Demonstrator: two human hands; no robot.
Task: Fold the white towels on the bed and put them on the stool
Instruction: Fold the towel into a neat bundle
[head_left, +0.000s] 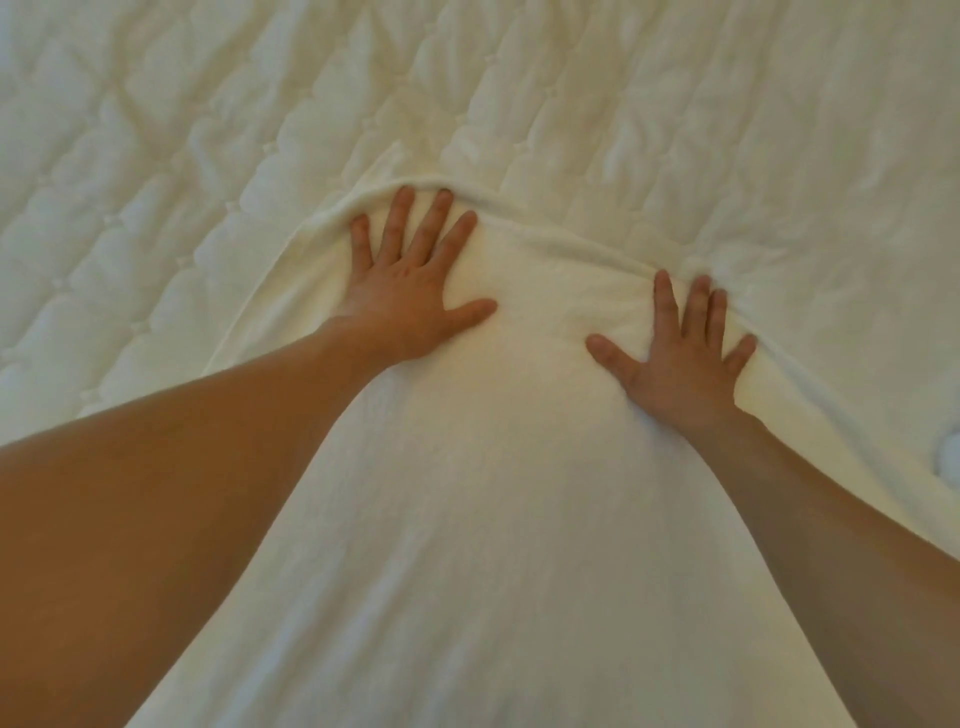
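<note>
I'm looking down on the bed (208, 130), its white quilted surface stitched in a diamond pattern and filling the view. One white towel (493, 519) lies spread directly on it, running away from me from the bottom of the view. The towel's far hem is bunched into a curved ridge against the quilting.

You have nothing to read here: neither the white terry towel (509, 493) nor the white quilted mattress cover (208, 130) around it shows any legible text, label, brand, number or sign.
</note>
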